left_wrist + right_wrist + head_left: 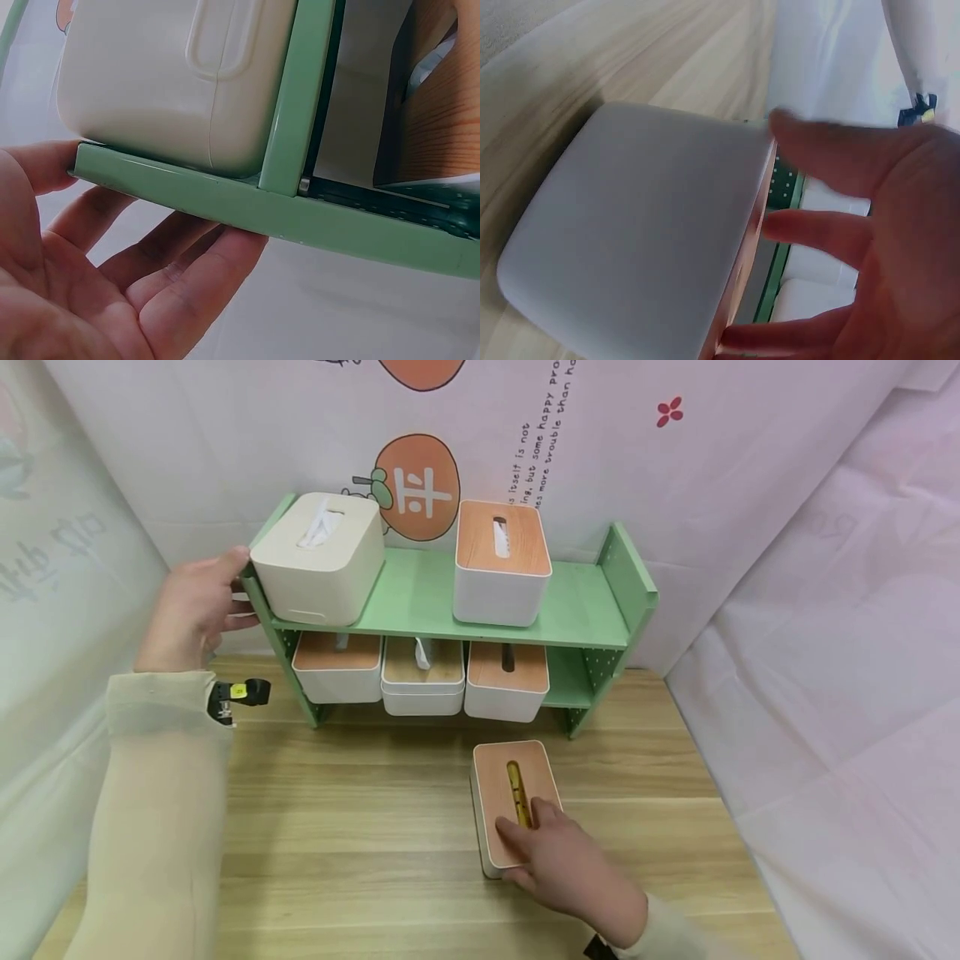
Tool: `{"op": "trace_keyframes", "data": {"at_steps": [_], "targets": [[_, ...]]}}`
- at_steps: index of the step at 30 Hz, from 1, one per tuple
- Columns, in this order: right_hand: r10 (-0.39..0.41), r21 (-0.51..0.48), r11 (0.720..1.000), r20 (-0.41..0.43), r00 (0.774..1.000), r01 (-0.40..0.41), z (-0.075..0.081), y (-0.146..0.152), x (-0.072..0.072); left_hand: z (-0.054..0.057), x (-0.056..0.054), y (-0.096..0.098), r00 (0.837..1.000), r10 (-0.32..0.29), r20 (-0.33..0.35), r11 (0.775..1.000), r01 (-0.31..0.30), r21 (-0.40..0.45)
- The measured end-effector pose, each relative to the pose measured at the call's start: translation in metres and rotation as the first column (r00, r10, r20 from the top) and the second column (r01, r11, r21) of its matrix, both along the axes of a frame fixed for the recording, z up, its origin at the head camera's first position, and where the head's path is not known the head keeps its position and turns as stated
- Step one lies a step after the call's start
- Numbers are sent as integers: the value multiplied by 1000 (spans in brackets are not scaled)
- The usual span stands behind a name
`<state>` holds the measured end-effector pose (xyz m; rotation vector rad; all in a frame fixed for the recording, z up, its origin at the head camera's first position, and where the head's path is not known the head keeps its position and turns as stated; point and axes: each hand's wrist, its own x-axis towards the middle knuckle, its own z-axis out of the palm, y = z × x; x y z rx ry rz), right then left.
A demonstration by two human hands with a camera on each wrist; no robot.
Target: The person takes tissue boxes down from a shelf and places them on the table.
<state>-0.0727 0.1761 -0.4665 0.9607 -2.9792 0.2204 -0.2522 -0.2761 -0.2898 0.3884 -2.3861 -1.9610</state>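
My left hand [197,603] holds the left side panel of a green two-tier shelf [420,589]. In the left wrist view, the thumb lies at the panel's end and the fingers [214,281] touch its outer face. A cream tissue box [322,560] stands just inside that panel. My right hand [566,860] is over a white tissue box with a wood-grain lid [495,768] on the table, its fingers spread across the lid. Something yellow shows in the lid's slot. The right wrist view has the box's white side [637,232], with the thumb near its upper edge.
A white tissue box with a wood-grain lid [502,564] stands on the upper tier. Below it are three lidded boxes: left [337,681], middle [422,693] and right [506,689]. A wooden table [337,827] lies under everything, with printed cloth [600,460] behind.
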Motion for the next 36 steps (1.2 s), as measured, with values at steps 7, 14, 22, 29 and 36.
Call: {"op": "trace_keyframes", "data": {"at_steps": [7,14,22,29,36], "targets": [[-87,71,994,-20,996,88,2,-2,3,-1,0,0,1000,2,3,1000,-2,1],[-203,95,976,56,978,197,8,0,1,-3,-1,-1,1000,0,-6,1000,0,3],[-237,113,967,62,969,229,6,-5,-1,-3,-1,0,1000,-6,1,1000,6,1],[-262,140,957,47,964,253,6,-1,-5,0,-1,0,1000,-8,0,1000,8,7],[-302,151,946,93,949,286,7,11,-11,3,-1,-1,1000,-6,7,998,5,55]]}}
